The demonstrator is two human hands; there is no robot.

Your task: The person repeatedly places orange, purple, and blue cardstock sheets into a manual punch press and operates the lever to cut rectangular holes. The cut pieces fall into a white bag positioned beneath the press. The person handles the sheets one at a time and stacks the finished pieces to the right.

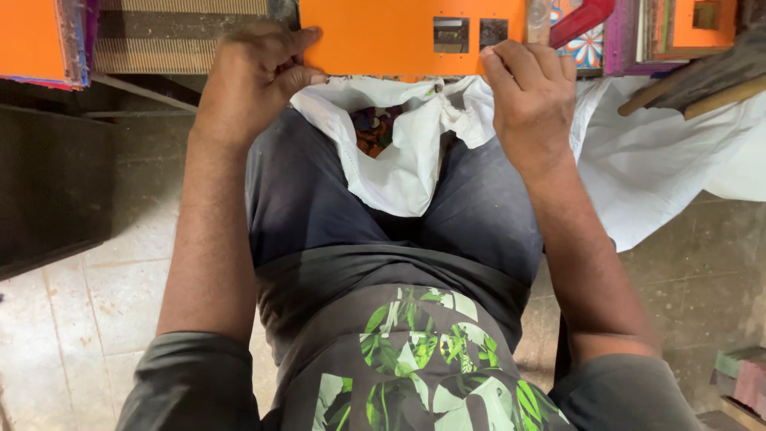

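An orange flat panel (383, 36) with two small square cut-outs lies ahead of my knees. My left hand (251, 76) grips its near left edge, thumb on the edge. My right hand (531, 100) rests on its near right edge, fingers curled over it. A white cloth (407, 152) hangs between my legs under the panel, and a patch of coloured pieces (375, 128) shows in its opening.
Another orange panel (32, 40) stands at the top left beside a ribbed board (167, 36). A red tool handle (578, 20) and wooden sticks (702, 92) lie at the top right over more white cloth (662, 168). Tiled floor (96, 295) surrounds me.
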